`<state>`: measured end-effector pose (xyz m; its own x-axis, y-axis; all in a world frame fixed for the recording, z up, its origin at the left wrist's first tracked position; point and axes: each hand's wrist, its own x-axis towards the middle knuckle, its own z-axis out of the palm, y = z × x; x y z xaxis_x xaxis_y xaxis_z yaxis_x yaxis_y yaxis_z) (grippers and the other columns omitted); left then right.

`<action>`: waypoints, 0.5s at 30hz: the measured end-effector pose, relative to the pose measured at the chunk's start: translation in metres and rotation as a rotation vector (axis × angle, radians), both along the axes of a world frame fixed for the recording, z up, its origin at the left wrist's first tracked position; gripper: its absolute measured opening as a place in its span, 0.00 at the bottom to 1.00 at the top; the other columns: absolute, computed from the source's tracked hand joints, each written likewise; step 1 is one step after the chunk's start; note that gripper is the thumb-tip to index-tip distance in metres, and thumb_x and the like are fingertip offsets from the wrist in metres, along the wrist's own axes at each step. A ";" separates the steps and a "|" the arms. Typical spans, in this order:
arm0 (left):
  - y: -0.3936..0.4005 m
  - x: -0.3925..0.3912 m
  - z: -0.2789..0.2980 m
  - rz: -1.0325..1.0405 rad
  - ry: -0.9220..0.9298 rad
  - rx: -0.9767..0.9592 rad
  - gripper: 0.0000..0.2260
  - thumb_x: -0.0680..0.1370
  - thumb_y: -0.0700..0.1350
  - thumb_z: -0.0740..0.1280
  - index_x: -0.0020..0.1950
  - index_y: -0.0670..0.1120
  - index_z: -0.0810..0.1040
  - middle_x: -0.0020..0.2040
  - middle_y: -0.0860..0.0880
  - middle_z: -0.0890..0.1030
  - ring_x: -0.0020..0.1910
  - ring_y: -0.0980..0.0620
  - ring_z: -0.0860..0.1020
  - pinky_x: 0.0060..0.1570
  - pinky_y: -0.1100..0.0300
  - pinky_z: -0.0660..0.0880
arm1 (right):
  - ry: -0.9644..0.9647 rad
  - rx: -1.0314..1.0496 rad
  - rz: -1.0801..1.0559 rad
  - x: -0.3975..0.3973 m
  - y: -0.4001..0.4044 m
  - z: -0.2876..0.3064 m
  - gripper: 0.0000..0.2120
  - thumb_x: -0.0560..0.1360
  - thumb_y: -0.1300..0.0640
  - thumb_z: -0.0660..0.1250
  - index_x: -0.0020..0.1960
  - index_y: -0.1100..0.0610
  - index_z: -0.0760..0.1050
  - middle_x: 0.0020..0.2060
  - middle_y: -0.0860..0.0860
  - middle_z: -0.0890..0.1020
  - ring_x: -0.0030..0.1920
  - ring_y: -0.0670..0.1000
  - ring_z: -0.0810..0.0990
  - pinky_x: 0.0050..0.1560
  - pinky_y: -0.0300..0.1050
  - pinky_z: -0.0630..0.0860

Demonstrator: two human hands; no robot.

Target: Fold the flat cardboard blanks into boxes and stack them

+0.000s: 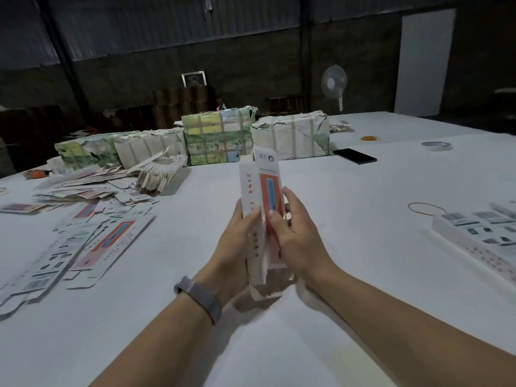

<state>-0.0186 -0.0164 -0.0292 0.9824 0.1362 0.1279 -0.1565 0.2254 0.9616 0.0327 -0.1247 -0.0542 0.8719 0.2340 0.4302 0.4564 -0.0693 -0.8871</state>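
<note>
Cardboard blank (261, 208), half folded, stands upright above the table (349, 219), clamped between the left hand (237, 244) and right hand (293, 233), thumbs pressing its front, fingers curled behind.

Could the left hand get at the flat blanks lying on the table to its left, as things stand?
Probably not right away: the left hand grips the half-folded box together with the right hand. The flat blanks lie uncovered on the table, nothing between.

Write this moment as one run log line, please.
step: folding | left hand: grips blank | right hand: grips blank | blank: upright, partly folded, above table | flat blanks: left side
</note>
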 end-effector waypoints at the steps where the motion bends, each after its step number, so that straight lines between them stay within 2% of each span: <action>1: 0.000 -0.001 -0.001 -0.014 0.004 -0.025 0.11 0.85 0.51 0.59 0.65 0.62 0.75 0.54 0.49 0.85 0.51 0.49 0.85 0.43 0.50 0.83 | -0.030 -0.022 -0.010 -0.001 0.001 0.000 0.23 0.83 0.47 0.57 0.77 0.42 0.60 0.63 0.42 0.72 0.63 0.39 0.73 0.63 0.44 0.75; 3: 0.000 -0.003 -0.001 -0.033 0.035 -0.093 0.13 0.84 0.56 0.58 0.65 0.59 0.77 0.51 0.48 0.86 0.47 0.48 0.86 0.39 0.53 0.83 | -0.086 -0.086 -0.026 -0.003 0.002 0.000 0.23 0.83 0.47 0.56 0.77 0.42 0.60 0.59 0.42 0.70 0.62 0.39 0.73 0.61 0.42 0.75; 5: 0.004 -0.003 -0.002 -0.050 0.082 -0.152 0.21 0.83 0.62 0.54 0.63 0.54 0.81 0.47 0.46 0.87 0.43 0.48 0.86 0.36 0.55 0.82 | -0.100 -0.118 -0.044 -0.006 0.002 0.000 0.24 0.82 0.46 0.57 0.77 0.44 0.62 0.58 0.42 0.70 0.61 0.41 0.74 0.61 0.44 0.76; 8: 0.009 -0.002 -0.002 -0.113 0.117 -0.180 0.25 0.82 0.65 0.52 0.58 0.53 0.83 0.44 0.45 0.87 0.39 0.47 0.86 0.33 0.55 0.82 | -0.046 -0.060 -0.023 -0.009 0.003 0.002 0.28 0.77 0.39 0.59 0.76 0.46 0.65 0.56 0.40 0.70 0.58 0.41 0.76 0.57 0.45 0.80; 10: 0.008 -0.001 -0.003 -0.193 0.084 -0.140 0.23 0.78 0.65 0.59 0.64 0.56 0.81 0.48 0.45 0.86 0.42 0.48 0.85 0.37 0.52 0.82 | -0.002 0.009 0.010 -0.010 0.004 0.004 0.29 0.76 0.36 0.60 0.73 0.46 0.69 0.56 0.40 0.71 0.55 0.40 0.78 0.52 0.45 0.81; 12: 0.007 0.003 -0.006 -0.199 0.012 -0.109 0.25 0.74 0.62 0.65 0.71 0.63 0.72 0.57 0.47 0.85 0.52 0.47 0.85 0.47 0.45 0.83 | 0.031 0.064 0.055 -0.011 0.003 0.004 0.24 0.79 0.39 0.62 0.72 0.47 0.70 0.58 0.44 0.74 0.56 0.45 0.79 0.51 0.47 0.82; 13: 0.007 0.004 -0.006 -0.169 -0.017 -0.105 0.29 0.73 0.61 0.67 0.73 0.63 0.68 0.58 0.48 0.84 0.55 0.47 0.85 0.48 0.44 0.83 | 0.057 0.089 0.086 -0.010 0.003 0.004 0.23 0.80 0.41 0.62 0.72 0.48 0.70 0.60 0.47 0.76 0.58 0.49 0.80 0.53 0.50 0.82; 15: 0.008 0.003 -0.006 -0.102 -0.027 -0.054 0.33 0.71 0.59 0.70 0.75 0.58 0.66 0.56 0.47 0.85 0.52 0.46 0.85 0.44 0.49 0.83 | 0.115 0.159 0.134 -0.009 0.003 0.005 0.21 0.81 0.45 0.62 0.72 0.49 0.69 0.59 0.51 0.81 0.57 0.53 0.82 0.56 0.53 0.81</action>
